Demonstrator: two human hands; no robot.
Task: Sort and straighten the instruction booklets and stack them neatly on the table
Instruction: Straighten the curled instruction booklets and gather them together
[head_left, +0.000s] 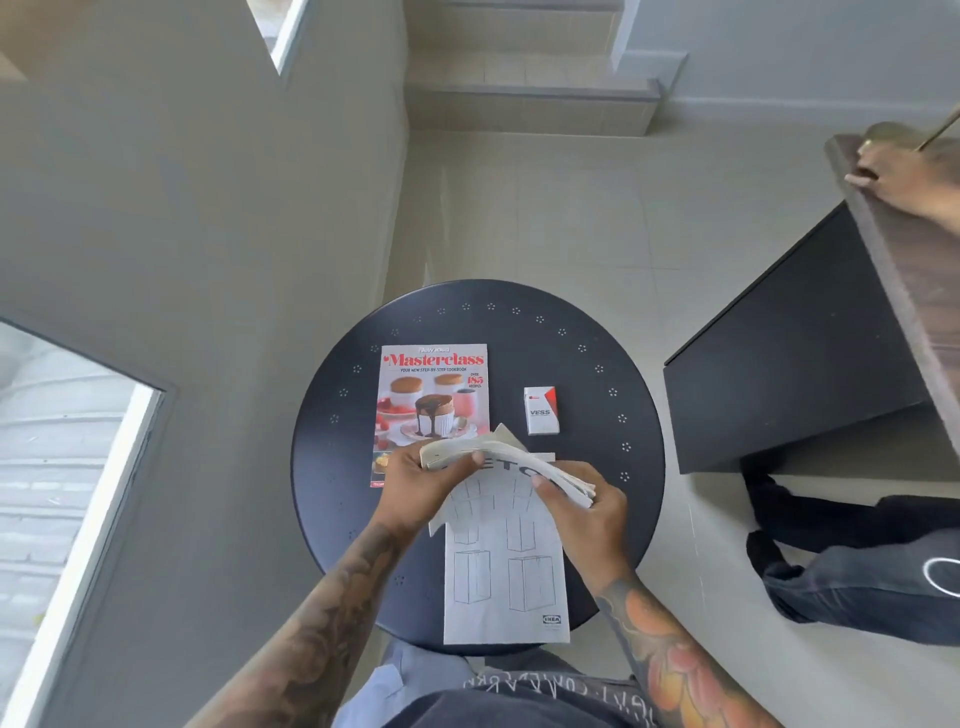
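A round dark counter (571, 332) stands on a pale tiled floor (545, 208), seen from above; both hands meet over its near half, gripping a thick folded booklet (506, 462) between them. The left hand (415, 480) clasps the booklet's left end, thumb on top and fingers beneath; the right hand (584, 512) pinches the right end, where the page edges fan out. The booklet is lifted off the surface and bends into a shallow arch; it hangs just above an IKEA instruction booklet (506, 571), which lies flat on the counter with line drawings of cabinets facing up, its near edge reaching past the counter's rim. To the left and farther back, a Masterclass cookbook (431, 395) lies flat, its lower corner hidden by the left hand. To the right of the cookbook, apart from it, lies a small white and red VESS box (541, 410). A black cabinet (789, 353) stands to the right; a dark bag (857, 561) lies on the floor beside it.
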